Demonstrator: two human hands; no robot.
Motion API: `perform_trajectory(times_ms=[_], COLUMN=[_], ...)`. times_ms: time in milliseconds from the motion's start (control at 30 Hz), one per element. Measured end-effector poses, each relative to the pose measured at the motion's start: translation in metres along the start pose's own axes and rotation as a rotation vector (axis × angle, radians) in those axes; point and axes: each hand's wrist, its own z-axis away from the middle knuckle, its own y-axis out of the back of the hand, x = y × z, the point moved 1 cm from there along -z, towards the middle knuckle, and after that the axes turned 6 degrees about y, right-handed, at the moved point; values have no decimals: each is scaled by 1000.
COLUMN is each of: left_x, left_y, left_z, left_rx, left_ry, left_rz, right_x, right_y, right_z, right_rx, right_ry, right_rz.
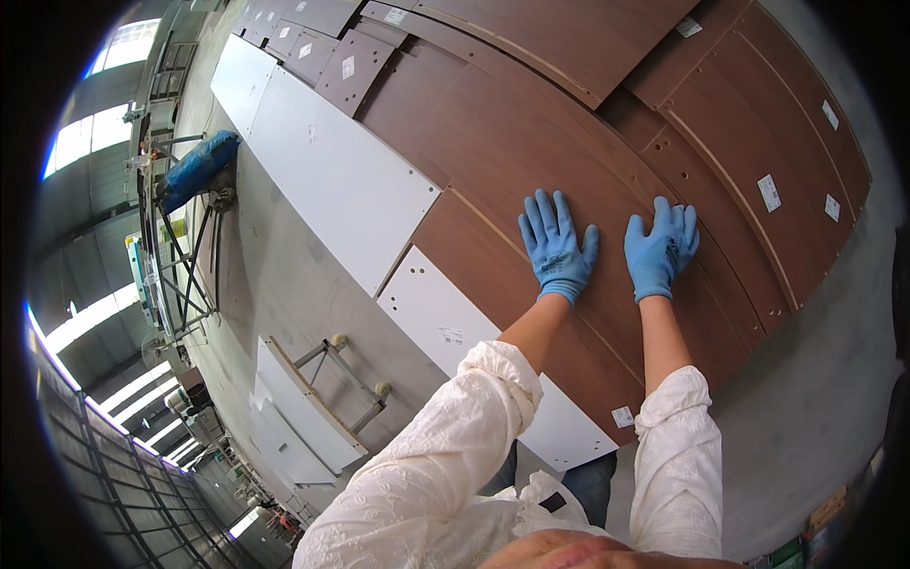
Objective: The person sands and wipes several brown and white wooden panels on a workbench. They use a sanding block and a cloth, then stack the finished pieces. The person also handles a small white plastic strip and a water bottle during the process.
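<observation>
Both my hands wear blue gloves and press on a wide brown panel (599, 322) in front of me. My left hand (557, 248) lies flat with its fingers stretched forward and the thumb out to the right. Just to its right, my right hand (661, 248) rests near a long seam or edge in the panels, its fingers apart and slightly bent. Neither hand holds anything. Beneath the brown panel's left side a white panel (444, 313) with small holes and a label sticks out. What lies under my palms is hidden.
More brown panels (725, 142) with labels and holes overlap at the right and far side. Another white panel (327, 161) runs along the far left. On the floor at left stand a wheeled metal frame (343, 365) with white boards (294, 417) and a rack with a blue roll (197, 171).
</observation>
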Motion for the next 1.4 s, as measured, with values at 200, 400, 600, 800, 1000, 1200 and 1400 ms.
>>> perform_trajectory(times_ms=[200, 400, 600, 800, 1000, 1200, 1400], left_x=[1, 1, 0, 1, 2, 2, 1], left_y=[0, 1, 1, -6, -7, -7, -10], left_z=[0, -1, -1, 1, 0, 1, 1], left_rx=[-16, -22, 45, 83, 90, 83, 91], left_ry=[1, 5, -27, -53, -49, -49, -57], left_rz=[10, 22, 47, 13, 10, 3, -2], right_x=[-16, -23, -18, -14, -12, -6, -7], right_y=[-11, -15, -12, -18, -17, -13, -14], right_z=[-9, -15, -16, -20, -20, -14, -8], right_rx=[53, 64, 23, 124, 157, 116, 145], right_ry=[10, 1, -6, -21, 6, 55, 69], right_rz=[11, -7, -64, -100, -109, -93, -135])
